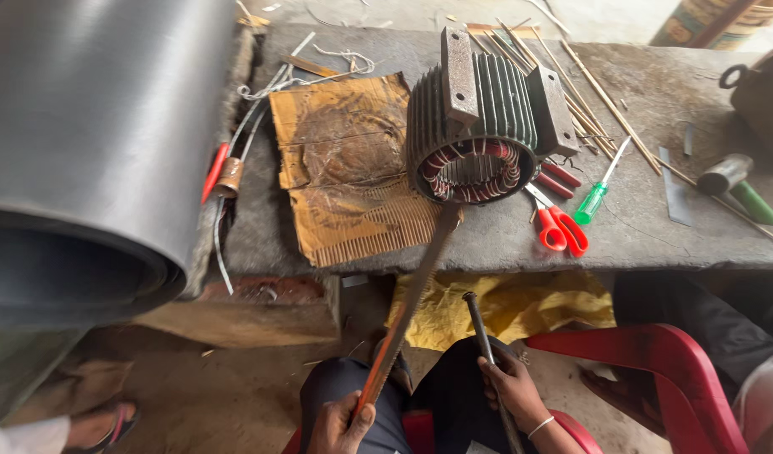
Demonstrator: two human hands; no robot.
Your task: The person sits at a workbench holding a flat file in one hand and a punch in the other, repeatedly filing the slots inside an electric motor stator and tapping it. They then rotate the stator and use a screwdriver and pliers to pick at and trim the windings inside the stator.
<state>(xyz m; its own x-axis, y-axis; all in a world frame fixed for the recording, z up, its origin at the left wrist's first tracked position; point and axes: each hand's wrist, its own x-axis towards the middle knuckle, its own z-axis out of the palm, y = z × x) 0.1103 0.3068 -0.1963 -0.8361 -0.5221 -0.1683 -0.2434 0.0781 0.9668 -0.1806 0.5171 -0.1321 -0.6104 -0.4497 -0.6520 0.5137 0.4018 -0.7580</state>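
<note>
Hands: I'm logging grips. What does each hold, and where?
Left hand grips a long flat strip at its near, orange end. Right hand grips a dark rod around its middle.

Motor stator (474, 126) on bench (655, 227), cardboard (344, 168) left, scissors (559, 223) right.

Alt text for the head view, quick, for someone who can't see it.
A seated person's left hand holds a long flat blade reaching up to a finned motor stator with red-and-white windings on a stone bench; the right hand grips a dark metal rod. Red-handled scissors and a green screwdriver lie beside the stator.

Head view – steeply down, close
</note>
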